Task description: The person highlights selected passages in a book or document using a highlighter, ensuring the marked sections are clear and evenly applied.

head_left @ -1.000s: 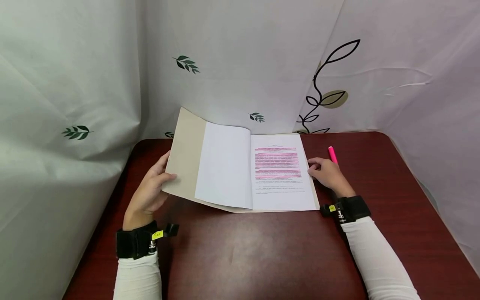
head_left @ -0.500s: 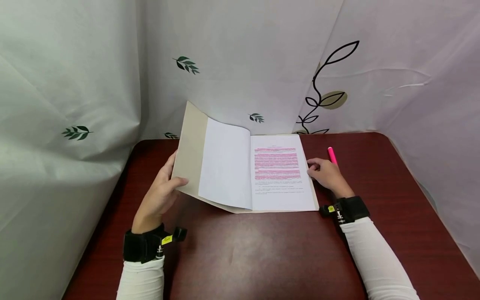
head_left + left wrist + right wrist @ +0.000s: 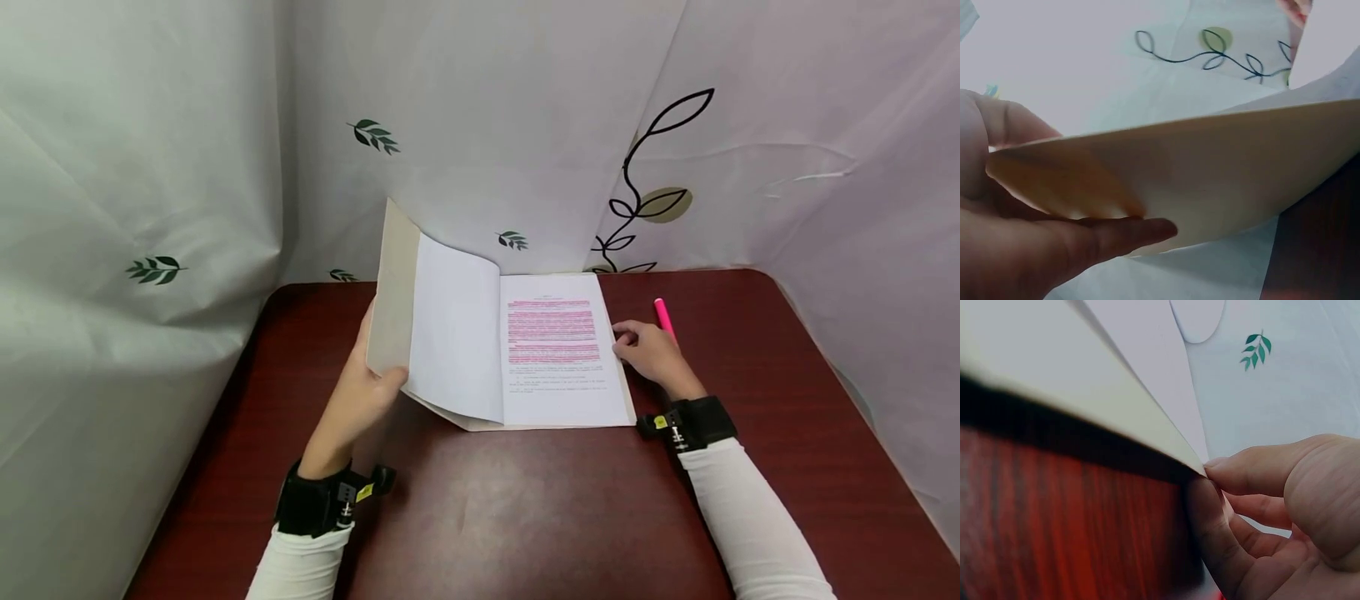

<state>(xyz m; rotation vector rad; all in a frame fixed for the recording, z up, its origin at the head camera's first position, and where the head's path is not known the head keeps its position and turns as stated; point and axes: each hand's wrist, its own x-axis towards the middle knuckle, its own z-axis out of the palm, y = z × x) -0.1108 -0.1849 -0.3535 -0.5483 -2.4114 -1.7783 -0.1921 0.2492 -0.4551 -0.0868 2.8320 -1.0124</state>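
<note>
A booklet with a beige cover (image 3: pixel 393 308) lies open on the table in the head view. Its left cover is raised and tilted, along with a blank white page (image 3: pixel 453 333). My left hand (image 3: pixel 360 398) grips that cover's outer edge, thumb on the inner side and fingers behind, as the left wrist view also shows. The right page (image 3: pixel 555 404) lies flat, its printed text covered with pink highlighting in the upper part. At the right edge, my right hand (image 3: pixel 651 353) pinches the cover (image 3: pixel 1147 425) between thumb and finger.
A pink highlighter (image 3: pixel 663 317) lies just beyond my right hand, partly hidden by it. The dark red table (image 3: pixel 480 508) ends at a white leaf-patterned curtain (image 3: pixel 480 125) at the back and sides.
My left hand has moved right and lifted the left cover further upright, carrying the blank page with it. My right hand has stayed at the right edge.
</note>
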